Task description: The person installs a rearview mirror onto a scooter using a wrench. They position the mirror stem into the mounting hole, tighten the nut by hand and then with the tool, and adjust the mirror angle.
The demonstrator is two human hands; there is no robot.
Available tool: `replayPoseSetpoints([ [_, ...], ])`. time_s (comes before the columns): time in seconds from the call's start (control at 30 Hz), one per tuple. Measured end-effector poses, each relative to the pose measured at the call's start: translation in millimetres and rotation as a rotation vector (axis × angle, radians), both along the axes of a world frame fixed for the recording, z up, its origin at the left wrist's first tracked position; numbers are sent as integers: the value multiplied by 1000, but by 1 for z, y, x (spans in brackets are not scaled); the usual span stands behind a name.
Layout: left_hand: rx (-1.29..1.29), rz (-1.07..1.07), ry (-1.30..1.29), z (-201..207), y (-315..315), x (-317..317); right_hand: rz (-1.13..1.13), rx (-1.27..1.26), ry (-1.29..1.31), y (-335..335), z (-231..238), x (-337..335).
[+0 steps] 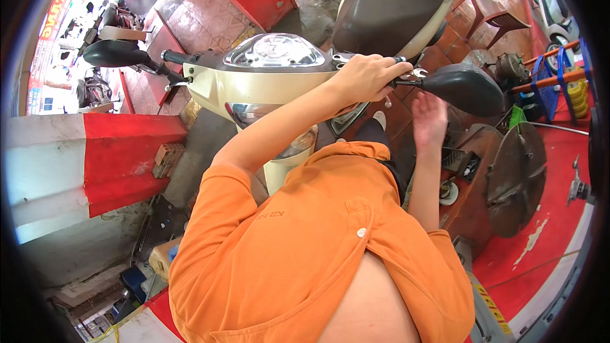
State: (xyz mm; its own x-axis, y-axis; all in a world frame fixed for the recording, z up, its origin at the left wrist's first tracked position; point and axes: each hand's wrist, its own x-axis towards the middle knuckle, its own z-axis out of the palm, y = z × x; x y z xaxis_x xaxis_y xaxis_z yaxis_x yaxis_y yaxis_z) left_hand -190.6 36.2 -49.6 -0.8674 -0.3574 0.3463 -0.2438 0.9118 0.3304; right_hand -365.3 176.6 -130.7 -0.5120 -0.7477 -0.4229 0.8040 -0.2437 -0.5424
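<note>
Curling at the silver metal wrench (419, 73) by the black oval mirror (467, 89), left hand (368, 77) shows its grip unclearly; right hand (430, 121) is open.

The handlebar cover (273, 86) occupies the upper centre of the frame. The instrument unit (276, 52) sits on top of it. One mirror (114, 54) extends left; the second mirror (469, 90) extends right, with a wrench (419, 72) just left of it. The seat (394, 13) lies beyond, upper right of centre.

Lettering on orange shirt (298, 241) — and red-lettered sign (56, 16).
</note>
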Motion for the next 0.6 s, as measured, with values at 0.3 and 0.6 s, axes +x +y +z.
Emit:
replayPoseSetpoints([
  [0.3,107,53,-47,-2,-1,3,-104,29,2434,9,187,2],
  [0.6,92,-5,59,-2,0,-3,1110,285,2504,-62,165,-1],
])
